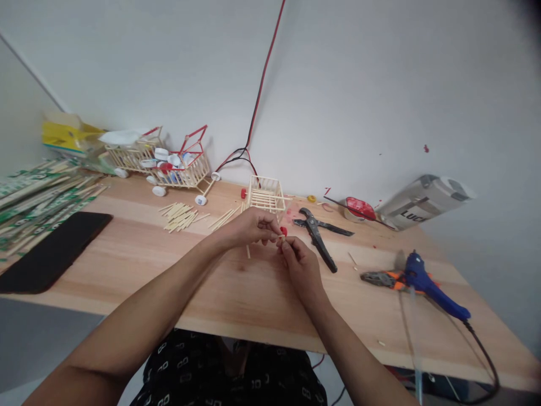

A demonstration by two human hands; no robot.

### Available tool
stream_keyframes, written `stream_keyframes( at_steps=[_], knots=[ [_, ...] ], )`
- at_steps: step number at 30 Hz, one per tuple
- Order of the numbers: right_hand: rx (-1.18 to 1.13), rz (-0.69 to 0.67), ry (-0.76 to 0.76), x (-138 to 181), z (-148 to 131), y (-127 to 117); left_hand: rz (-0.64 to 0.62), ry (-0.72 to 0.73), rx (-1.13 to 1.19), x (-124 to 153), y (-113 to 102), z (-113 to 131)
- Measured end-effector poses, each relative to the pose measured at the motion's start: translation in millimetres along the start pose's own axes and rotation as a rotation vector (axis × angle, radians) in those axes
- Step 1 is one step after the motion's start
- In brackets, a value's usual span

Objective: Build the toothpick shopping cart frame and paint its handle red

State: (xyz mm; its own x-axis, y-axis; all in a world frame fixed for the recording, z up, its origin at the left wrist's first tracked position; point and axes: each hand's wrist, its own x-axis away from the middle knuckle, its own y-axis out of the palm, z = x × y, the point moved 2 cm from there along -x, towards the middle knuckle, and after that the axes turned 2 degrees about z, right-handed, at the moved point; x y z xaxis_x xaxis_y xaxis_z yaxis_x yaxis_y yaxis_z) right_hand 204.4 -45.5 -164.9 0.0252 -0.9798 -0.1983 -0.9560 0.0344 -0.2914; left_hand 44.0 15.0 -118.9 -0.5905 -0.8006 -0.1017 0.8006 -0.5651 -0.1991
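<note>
A person's two bare hands meet over a wooden desk (236, 293). Between the fingertips sits a small red piece (284, 230), partly hidden by them. On its near side, the thumb and finger of the right hand (302, 262) are pinched together on it. The fingers of the left hand (257, 226) are curled and reach it from the left; whether they grip it too, I cannot tell.

Just beyond the fingers stands a small open frame of pale sticks (266, 194), with a red wheel (243, 193) at its left. Left of the fingers lies a loose pile of short sticks (181, 217); behind that pile stands a stick cart (181, 169) filled with bottle caps. Near the fingers on the right lies a black hand tool (319, 237), handles spread. Farther right, well apart, a blue glue gun (431, 285) rests across orange-handled pliers (377, 279).
</note>
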Motion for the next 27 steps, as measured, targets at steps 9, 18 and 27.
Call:
stream_keyframes(
  at_steps=[9,18,27],
  knots=[
    [0.004,-0.004,-0.011,0.3,0.6,0.0,-0.006,0.006,0.007,-1.1,-0.8,-2.5],
    [-0.025,-0.008,0.001,1.3,3.3,-0.2,0.007,0.003,0.004,0.4,-0.3,-0.1],
    [-0.012,-0.008,-0.009,0.7,-0.1,0.6,0.007,-0.009,-0.002,0.6,-0.8,1.6]
  ],
)
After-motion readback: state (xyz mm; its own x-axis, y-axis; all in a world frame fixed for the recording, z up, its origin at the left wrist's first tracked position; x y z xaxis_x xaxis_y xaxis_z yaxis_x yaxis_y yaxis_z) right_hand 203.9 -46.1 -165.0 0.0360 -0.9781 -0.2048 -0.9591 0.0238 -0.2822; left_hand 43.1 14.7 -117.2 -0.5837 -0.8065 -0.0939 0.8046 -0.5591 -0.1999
